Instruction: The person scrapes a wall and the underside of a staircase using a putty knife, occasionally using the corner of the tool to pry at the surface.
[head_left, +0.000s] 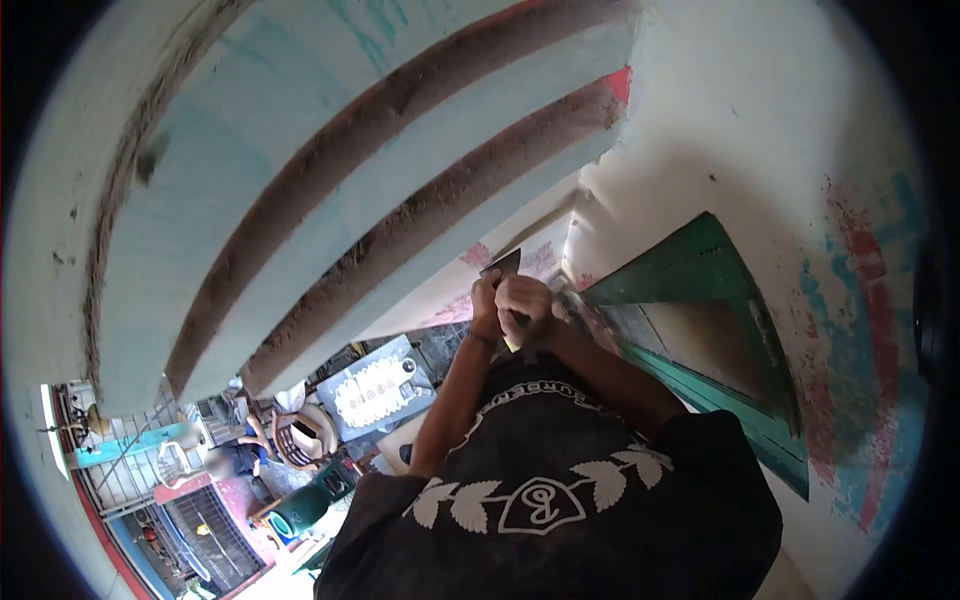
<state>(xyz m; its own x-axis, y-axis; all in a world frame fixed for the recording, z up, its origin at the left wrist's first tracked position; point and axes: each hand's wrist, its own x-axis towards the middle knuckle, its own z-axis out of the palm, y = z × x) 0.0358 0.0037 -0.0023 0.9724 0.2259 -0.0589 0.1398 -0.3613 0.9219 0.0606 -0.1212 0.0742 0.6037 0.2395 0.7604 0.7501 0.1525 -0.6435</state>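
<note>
My two hands meet in front of my chest, high up beside a wall corner. My left hand (pixel 484 302) is closed, and a dark, flat, pointed blade-like piece (pixel 508 263) sticks up from its fingers. It may be a scraper, though its lower part is hidden. Pressed close against it, my right hand (pixel 523 297) is curled into a fist with its knuckles up. What the right fingers grip, if anything, cannot be made out. A small pale yellowish patch shows just below the fists.
Pale blue stepped ledges with rough brown bands (pixel 440 195) curve overhead at left. A green door (pixel 690 270) stands at right by a paint-stained wall (pixel 860 270). Lower left are a glossy table (pixel 375 390), a chair (pixel 295 440), a green bin (pixel 305 510) and another person (pixel 240 458).
</note>
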